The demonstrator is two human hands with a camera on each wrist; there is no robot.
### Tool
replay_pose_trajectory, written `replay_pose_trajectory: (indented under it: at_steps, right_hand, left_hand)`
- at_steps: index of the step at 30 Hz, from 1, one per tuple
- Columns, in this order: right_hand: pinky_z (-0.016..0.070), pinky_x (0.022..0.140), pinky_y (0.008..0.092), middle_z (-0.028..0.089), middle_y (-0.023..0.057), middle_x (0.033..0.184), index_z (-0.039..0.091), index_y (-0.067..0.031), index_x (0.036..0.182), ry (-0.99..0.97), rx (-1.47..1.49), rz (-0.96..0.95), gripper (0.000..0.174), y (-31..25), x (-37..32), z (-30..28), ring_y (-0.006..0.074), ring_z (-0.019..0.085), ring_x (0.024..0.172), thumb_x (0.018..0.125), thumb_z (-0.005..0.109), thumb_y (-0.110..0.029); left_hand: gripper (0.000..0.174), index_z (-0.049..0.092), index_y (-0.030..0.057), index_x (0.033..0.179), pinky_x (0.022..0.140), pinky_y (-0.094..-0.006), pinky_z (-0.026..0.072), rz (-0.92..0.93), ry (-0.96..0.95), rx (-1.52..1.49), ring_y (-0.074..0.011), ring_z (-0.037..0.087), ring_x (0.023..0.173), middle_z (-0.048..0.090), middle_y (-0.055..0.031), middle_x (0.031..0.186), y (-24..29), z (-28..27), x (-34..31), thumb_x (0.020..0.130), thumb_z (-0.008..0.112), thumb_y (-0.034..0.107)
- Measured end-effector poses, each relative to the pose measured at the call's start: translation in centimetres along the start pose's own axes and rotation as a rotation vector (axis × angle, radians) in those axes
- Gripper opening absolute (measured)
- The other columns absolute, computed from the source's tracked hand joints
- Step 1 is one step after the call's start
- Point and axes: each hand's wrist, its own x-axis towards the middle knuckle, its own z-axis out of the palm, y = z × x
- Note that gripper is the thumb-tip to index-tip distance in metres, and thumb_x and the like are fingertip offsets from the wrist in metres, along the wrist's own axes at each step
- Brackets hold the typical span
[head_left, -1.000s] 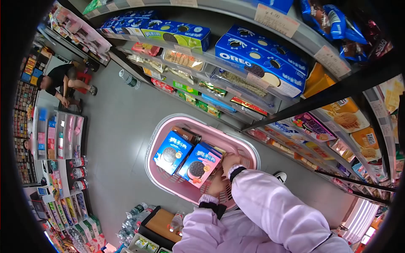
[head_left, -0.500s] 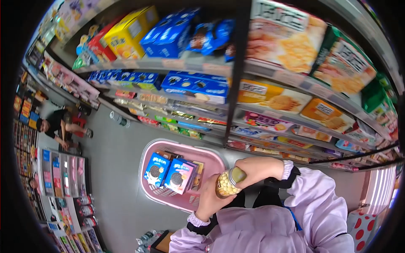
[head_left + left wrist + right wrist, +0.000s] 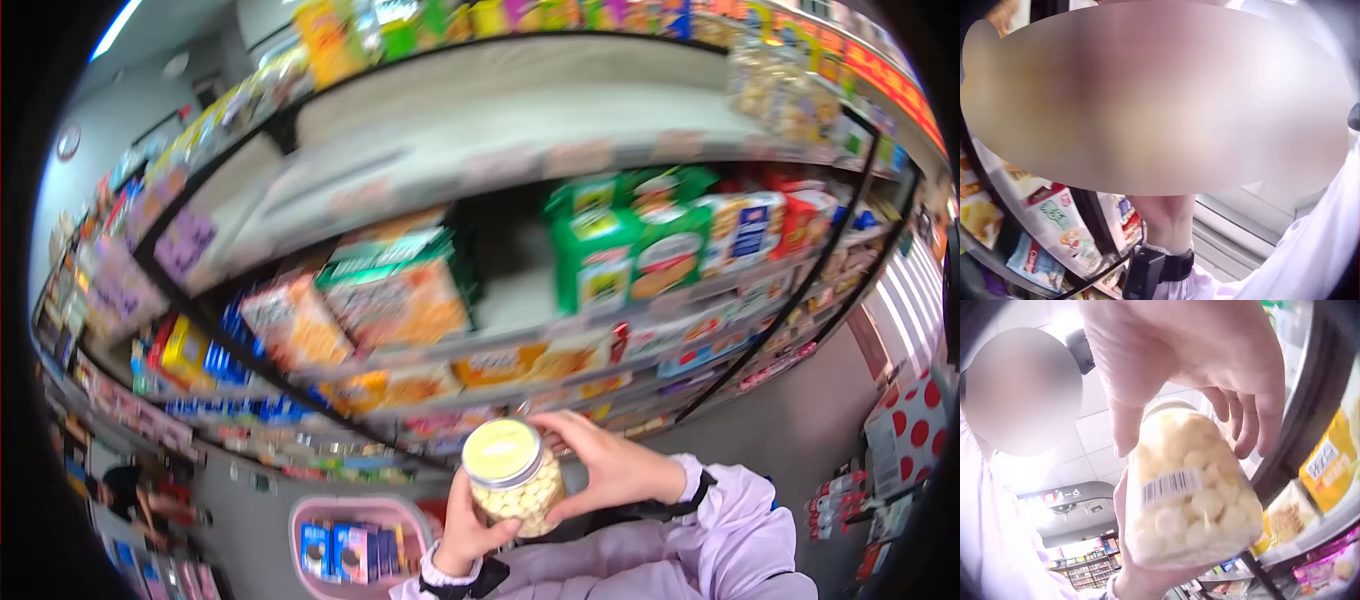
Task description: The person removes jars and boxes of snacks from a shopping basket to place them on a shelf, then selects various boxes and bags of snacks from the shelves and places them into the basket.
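A clear jar [image 3: 520, 498] of round cream-coloured pieces, with a yellow-topped metal lid, is held upright in front of the body. The left hand [image 3: 470, 530] grips its lower left side. The right hand [image 3: 605, 465] curls round its right side, thumb toward the front. In the right wrist view the jar [image 3: 1194, 506] shows a barcode label, with the right hand [image 3: 1191, 356] around its lid end and the left hand [image 3: 1147, 578] behind and under it. The left wrist view is largely blurred over, so its hand is hidden.
A pink basket [image 3: 360, 505] with blue biscuit boxes [image 3: 348, 552] stands on the floor at lower left. Shelves [image 3: 520, 335] of packaged snacks curve across the front. A polka-dot box [image 3: 908, 430] is at right, and a seated person [image 3: 130, 495] at far left.
The jar, first seen half a second ago, is raised with its lid more toward the camera. The head view has swung up and right, so the basket appears lower.
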Motion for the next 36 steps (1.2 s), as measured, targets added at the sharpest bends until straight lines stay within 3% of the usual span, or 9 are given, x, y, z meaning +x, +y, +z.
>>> replay_pose_trajectory:
  at_steps: [5, 10, 14, 19, 21, 23, 29, 32, 36]
  right_hand:
    - [0.0365, 0.095, 0.0371, 0.036, 0.0229, 0.122, 0.026, 0.0040, 0.130, 0.297, -0.328, -0.210, 0.095, -3.5, -5.1, -7.8, 0.0363, 0.041, 0.113, 0.062, 0.078, -0.038]
    - [0.0342, 0.096, 0.0377, 0.034, 0.0201, 0.118, 0.027, 0.0004, 0.131, 0.407, -0.413, -0.315, 0.094, -6.7, -8.6, -16.1, 0.0329, 0.038, 0.111, 0.060, 0.080, -0.031]
    - [0.0336, 0.098, 0.0363, 0.037, 0.0146, 0.122, 0.019, -0.0015, 0.136, 0.319, -0.020, -0.397, 0.101, -8.5, -9.0, -22.7, 0.0263, 0.040, 0.116, 0.059, 0.082, -0.021]
    - [0.0349, 0.100, 0.0340, 0.041, 0.0130, 0.128, 0.016, -0.0015, 0.137, 0.213, 0.343, -0.448, 0.099, -12.3, -7.2, -30.2, 0.0208, 0.042, 0.118, 0.062, 0.080, -0.011]
    - [0.0365, 0.098, 0.0323, 0.042, 0.0126, 0.128, 0.029, -0.0002, 0.132, 0.270, 0.078, -0.515, 0.077, -12.3, -5.8, -33.7, 0.0191, 0.043, 0.116, 0.071, 0.073, -0.013]
    - [0.0405, 0.093, 0.0341, 0.050, 0.0145, 0.117, 0.040, 0.0026, 0.123, 0.559, -0.126, -0.442, 0.063, -12.2, -5.1, -36.0, 0.0215, 0.049, 0.110, 0.073, 0.073, -0.019]
    - [0.0424, 0.087, 0.0372, 0.054, 0.0225, 0.108, 0.048, 0.0066, 0.111, 0.758, -0.615, -0.219, 0.038, -10.0, -3.7, -38.1, 0.0314, 0.054, 0.101, 0.078, 0.059, -0.009]
    - [0.0459, 0.081, 0.0324, 0.053, 0.0193, 0.113, 0.044, 0.0036, 0.120, 0.795, -0.758, -0.146, 0.043, -7.4, -3.1, -39.2, 0.0251, 0.057, 0.095, 0.079, 0.052, -0.003]
    - [0.0416, 0.087, 0.0348, 0.049, 0.0229, 0.115, 0.040, 0.0031, 0.123, 0.856, -0.791, -0.214, 0.043, -5.3, -3.3, -39.1, 0.0315, 0.052, 0.103, 0.080, 0.047, -0.002]
  left_hand:
    - [0.087, 0.023, -0.0016, 0.130, 0.100, -0.0369, 0.0317, 0.100, -0.161, 0.040, -0.0226, 0.040, 0.119, 0.038, -0.0141, 0.128, 2.4, 10.1, 7.0, 0.065, 0.078, 0.018]
    - [0.091, 0.020, -0.0021, 0.134, 0.103, -0.0369, 0.0275, 0.100, -0.412, 0.105, -0.0228, 0.034, 0.124, 0.034, -0.0131, 0.132, 5.8, 18.4, 11.8, 0.065, 0.078, 0.016]
    - [0.087, 0.024, -0.0019, 0.134, 0.104, -0.0366, 0.0263, 0.277, -0.622, 0.290, -0.0220, 0.033, 0.125, 0.035, -0.0128, 0.133, 10.5, 23.0, 16.3, 0.067, 0.077, 0.014]
    - [0.072, 0.029, -0.0002, 0.130, 0.097, -0.0361, 0.0375, 0.376, -0.610, 0.255, -0.0211, 0.045, 0.117, 0.044, -0.0111, 0.126, 13.5, 27.7, 22.2, 0.073, 0.072, 0.010]
    - [0.065, 0.035, -0.0009, 0.127, 0.091, -0.0334, 0.0428, 0.497, -0.533, 0.363, -0.0190, 0.052, 0.107, 0.050, -0.0096, 0.119, 14.6, 29.2, 25.0, 0.075, 0.071, 0.012]
    - [0.063, 0.040, -0.0009, 0.123, 0.086, -0.0317, 0.0452, 0.526, -0.425, 0.378, -0.0178, 0.054, 0.102, 0.053, -0.0104, 0.114, 15.1, 30.1, 27.7, 0.073, 0.074, 0.016]
    - [0.058, 0.047, 0.0027, 0.116, 0.071, -0.0263, 0.0484, 0.423, -0.274, 0.721, -0.0142, 0.057, 0.090, 0.057, -0.0070, 0.103, 14.5, 32.2, 33.9, 0.071, 0.076, 0.024]
    - [0.058, 0.048, 0.0044, 0.115, 0.069, -0.0264, 0.0476, 0.391, -0.319, 0.696, -0.0129, 0.057, 0.087, 0.058, -0.0059, 0.100, 13.2, 33.0, 35.7, 0.069, 0.077, 0.026]
    - [0.058, 0.049, 0.0055, 0.114, 0.069, -0.0285, 0.0480, 0.259, -0.335, 0.698, -0.0131, 0.058, 0.087, 0.059, -0.0045, 0.100, 11.9, 33.7, 37.1, 0.068, 0.077, 0.028]
